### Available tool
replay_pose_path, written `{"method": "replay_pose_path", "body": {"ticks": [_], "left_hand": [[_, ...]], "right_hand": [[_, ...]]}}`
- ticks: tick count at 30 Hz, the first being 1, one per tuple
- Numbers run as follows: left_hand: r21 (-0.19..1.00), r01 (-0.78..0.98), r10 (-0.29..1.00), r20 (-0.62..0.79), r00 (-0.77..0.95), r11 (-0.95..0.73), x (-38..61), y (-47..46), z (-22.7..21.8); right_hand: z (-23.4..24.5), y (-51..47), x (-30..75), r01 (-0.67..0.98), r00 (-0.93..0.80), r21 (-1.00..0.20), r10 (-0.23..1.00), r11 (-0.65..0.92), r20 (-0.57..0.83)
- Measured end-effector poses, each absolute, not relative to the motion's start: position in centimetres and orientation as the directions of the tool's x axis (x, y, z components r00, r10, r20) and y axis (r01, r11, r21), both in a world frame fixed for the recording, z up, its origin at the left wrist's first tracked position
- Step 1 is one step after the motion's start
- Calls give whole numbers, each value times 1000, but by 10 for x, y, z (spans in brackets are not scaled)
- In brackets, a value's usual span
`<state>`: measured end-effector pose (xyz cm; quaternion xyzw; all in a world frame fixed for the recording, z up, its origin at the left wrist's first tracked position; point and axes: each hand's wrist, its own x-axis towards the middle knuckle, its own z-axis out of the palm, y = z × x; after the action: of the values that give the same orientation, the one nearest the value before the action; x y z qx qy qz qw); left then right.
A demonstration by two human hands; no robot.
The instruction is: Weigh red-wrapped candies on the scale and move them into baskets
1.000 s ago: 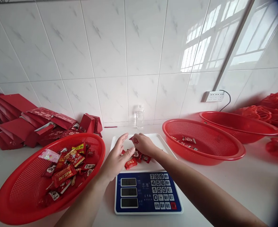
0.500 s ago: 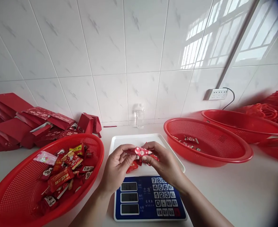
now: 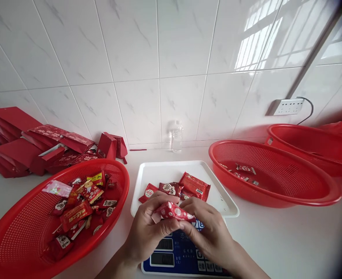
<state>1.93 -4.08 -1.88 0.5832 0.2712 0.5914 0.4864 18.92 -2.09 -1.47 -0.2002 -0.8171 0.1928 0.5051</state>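
Between both hands is a small red packet with white printed spots (image 3: 173,212). My left hand (image 3: 149,223) is closed on its left side, thumb along the near edge. Closed on its right side is my right hand (image 3: 207,224), and the two thumb tips meet in front. Just beyond the hands, several wrapped candies lie on the white scale tray (image 3: 217,193), among them a dark red one with a white label (image 3: 168,188) and a larger red packet (image 3: 196,184). The blue scale panel (image 3: 185,248) with its displays and keys is partly hidden under my hands.
On the left stands a red mesh basket (image 3: 22,224) of wrapped candies, with folded red boxes (image 3: 16,143) behind it. A red basket (image 3: 275,174) holding a few pieces and another red basket (image 3: 313,135) stand right. A clear bottle (image 3: 177,137) stands near the tiled wall.
Both hands have drawn back from the tray toward me with the packet between them. The candies on the tray now show more fully. The view has shifted slightly.
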Motion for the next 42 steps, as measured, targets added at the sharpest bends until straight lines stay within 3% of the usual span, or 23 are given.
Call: {"method": "replay_pose_path", "body": {"ticks": [7,15,26,31,38,42], "left_hand": [[903,-123,874,430,226,-413,21,-52,-16],[868,-190,824,495,275,-458,30,-55,-15],[849,-118,799,526,293,-516,33,-59,-24],[825,-78,788,558,261,-559,34,-62,-19],[905,-100,832,421,362,-414,30,-59,-14],[920,-183,866,388,315,-346,30,-57,-15]], "right_hand": [[-13,-37,183,39,-537,-668,580,743,613],[-19,-41,183,55,-547,-625,547,778,633],[-25,-48,183,159,-508,-510,513,845,692],[-27,-47,180,83,-520,-530,490,844,700],[-17,-42,178,94,-542,-529,489,844,684],[-17,-38,179,120,-522,-579,548,806,654]]}}
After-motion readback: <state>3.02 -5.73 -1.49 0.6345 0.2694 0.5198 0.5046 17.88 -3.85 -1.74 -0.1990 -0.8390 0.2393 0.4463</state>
